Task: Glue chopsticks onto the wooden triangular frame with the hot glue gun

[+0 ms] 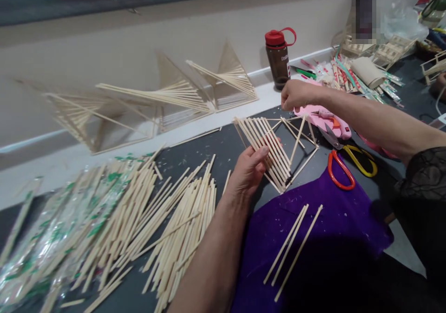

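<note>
The left hand [249, 169] grasps the stick frame [266, 148], thumb lying over its row of parallel sticks and fingers passing behind. The right hand [296, 94] is closed, fingers curled in; whether anything is pinched inside cannot be determined. It is raised beyond the far side of the frame, apart from the left hand. The frame lies between the hands, its slatted part at the left hand and its open, triangular part extending to the right, over the dark table [195, 153].

Below the right forearm, a glue gun [336, 123] with an orange trigger is noted on pink material [318, 109]. Just beside the open part of the frame are scissors [329, 139] with one red and one yellow handle loop. Nearer the wearer, three loose sticks [291, 250] lie on a purple cloth [268, 224].

To the left of the left forearm: a pile of bare sticks [184, 229], then clear wrappers with green print [66, 211]. Along the wall, stick structures [181, 97] stand in a row on a white ledge [21, 178]. A dark bottle [278, 64] with a red lid stands behind the right hand.
</note>
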A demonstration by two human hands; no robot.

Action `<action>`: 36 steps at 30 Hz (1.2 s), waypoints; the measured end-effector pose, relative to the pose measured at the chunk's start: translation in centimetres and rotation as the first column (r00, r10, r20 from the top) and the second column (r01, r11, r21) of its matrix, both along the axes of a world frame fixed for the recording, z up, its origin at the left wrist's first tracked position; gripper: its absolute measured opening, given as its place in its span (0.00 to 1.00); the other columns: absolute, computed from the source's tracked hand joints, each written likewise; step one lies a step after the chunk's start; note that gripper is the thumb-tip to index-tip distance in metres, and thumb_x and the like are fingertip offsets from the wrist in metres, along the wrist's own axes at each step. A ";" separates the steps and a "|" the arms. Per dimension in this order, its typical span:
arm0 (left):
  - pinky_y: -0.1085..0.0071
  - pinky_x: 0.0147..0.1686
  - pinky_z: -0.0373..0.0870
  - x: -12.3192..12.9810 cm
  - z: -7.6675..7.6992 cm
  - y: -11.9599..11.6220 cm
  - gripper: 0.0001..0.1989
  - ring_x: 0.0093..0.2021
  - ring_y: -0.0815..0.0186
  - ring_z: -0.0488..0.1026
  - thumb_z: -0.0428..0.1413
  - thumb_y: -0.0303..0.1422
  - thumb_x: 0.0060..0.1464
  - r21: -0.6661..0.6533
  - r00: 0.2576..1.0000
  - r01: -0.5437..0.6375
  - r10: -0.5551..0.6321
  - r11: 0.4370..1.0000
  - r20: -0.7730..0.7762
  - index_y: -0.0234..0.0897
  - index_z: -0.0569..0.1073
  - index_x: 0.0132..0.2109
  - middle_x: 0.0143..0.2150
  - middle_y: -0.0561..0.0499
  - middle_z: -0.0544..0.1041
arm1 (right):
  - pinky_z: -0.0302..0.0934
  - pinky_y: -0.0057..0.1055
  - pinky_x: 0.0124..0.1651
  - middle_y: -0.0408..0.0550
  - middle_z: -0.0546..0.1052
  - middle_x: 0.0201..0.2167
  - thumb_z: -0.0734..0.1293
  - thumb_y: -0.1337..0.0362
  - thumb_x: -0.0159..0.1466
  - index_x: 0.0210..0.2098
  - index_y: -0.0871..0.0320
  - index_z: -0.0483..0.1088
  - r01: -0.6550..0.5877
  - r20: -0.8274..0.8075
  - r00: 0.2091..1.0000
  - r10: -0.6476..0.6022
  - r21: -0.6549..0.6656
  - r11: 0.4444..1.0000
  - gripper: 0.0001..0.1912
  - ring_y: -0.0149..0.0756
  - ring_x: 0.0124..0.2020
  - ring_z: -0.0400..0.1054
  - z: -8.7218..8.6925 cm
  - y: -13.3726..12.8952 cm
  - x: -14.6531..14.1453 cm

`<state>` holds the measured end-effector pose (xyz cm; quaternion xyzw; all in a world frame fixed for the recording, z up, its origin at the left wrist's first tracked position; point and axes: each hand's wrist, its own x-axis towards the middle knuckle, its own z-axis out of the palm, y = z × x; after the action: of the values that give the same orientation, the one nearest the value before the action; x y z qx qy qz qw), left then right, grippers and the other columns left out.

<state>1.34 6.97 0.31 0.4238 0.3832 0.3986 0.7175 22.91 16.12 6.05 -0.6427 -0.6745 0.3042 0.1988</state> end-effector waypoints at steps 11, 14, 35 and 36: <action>0.64 0.43 0.75 -0.2 -0.6 0.1 0.27 0.49 0.52 0.77 0.71 0.43 0.33 -0.058 1.000 0.017 -0.016 0.998 0.025 0.35 0.78 0.42 0.46 0.41 0.81 | 0.60 0.30 0.27 0.42 0.69 0.13 0.76 0.73 0.45 0.15 0.63 0.69 -0.124 0.154 0.980 0.130 -0.045 0.991 0.12 0.33 0.24 0.68 -4.0 4.1 -0.7; 0.65 0.44 0.75 -0.1 -0.8 0.1 0.28 0.49 0.54 0.78 0.71 0.43 0.33 -0.082 0.999 0.030 -0.027 0.996 0.042 0.35 0.78 0.43 0.46 0.41 0.81 | 0.58 0.27 0.27 0.40 0.67 0.12 0.73 0.72 0.49 0.14 0.64 0.68 -0.132 0.215 0.965 0.148 -0.087 0.987 0.12 0.30 0.24 0.68 -3.5 3.6 -1.2; 0.67 0.42 0.76 0.6 0.0 -0.5 0.23 0.40 0.59 0.80 0.69 0.40 0.39 -0.173 0.999 0.024 -0.020 0.985 0.027 0.34 0.79 0.42 0.38 0.46 0.83 | 0.47 0.17 0.19 0.36 0.67 0.12 0.59 0.74 0.61 0.22 0.63 0.60 0.028 -0.598 0.798 -0.074 -0.085 0.996 0.11 0.19 0.17 0.66 3.5 1.9 -0.5; 0.67 0.41 0.77 0.6 0.1 -0.5 0.22 0.39 0.60 0.80 0.69 0.40 0.39 -0.189 0.999 0.035 -0.030 0.981 0.029 0.33 0.79 0.41 0.37 0.46 0.83 | 0.47 0.17 0.16 0.38 0.68 0.13 0.60 0.74 0.60 0.21 0.63 0.61 -0.005 -0.614 0.787 -0.052 -0.090 0.996 0.11 0.21 0.16 0.66 3.9 1.4 -0.9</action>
<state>1.92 6.45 0.40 0.3545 0.4029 0.3543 0.7658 22.01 17.56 9.98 -0.5248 -0.5510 0.5233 0.3836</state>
